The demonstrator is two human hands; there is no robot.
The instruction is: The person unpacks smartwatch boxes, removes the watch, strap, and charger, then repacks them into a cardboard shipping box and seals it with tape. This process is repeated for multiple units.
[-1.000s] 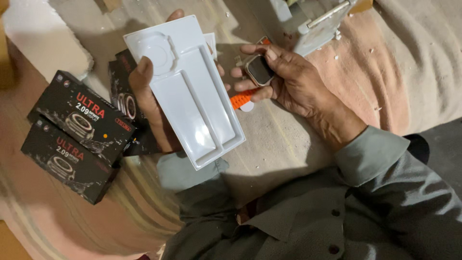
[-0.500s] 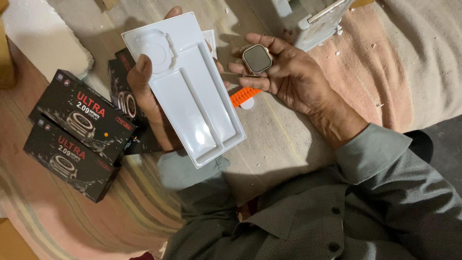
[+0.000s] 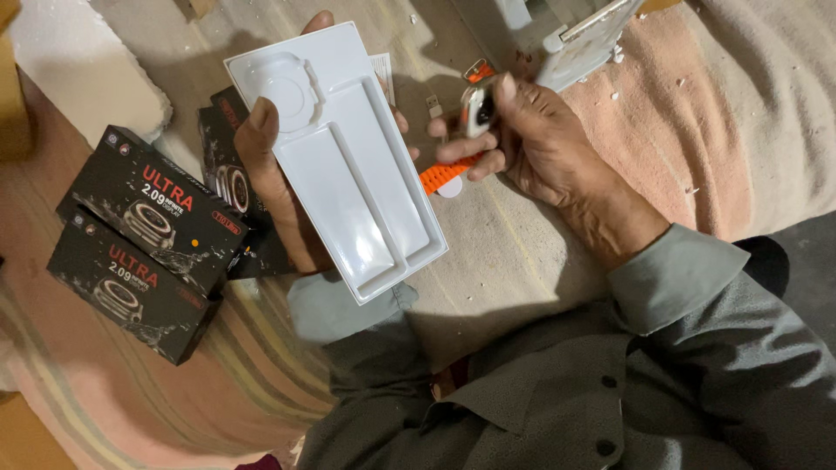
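the scene is moderately dim, with soft, warm indoor light that seems to fall from the upper left. the white plastic tray (image 3: pixel 344 165) is the brightest surface and carries a mild sheen but no hard glare. soft shadows lie under the tray and below the right hand (image 3: pixel 540 144), darkening the cloth there. the right hand and the small watch body (image 3: pixel 477 109) it holds are smeared by motion blur. the black boxes (image 3: pixel 144 231) stay fairly sharp. the lower right corner sinks into shadow, and the whole picture is slightly grainy.
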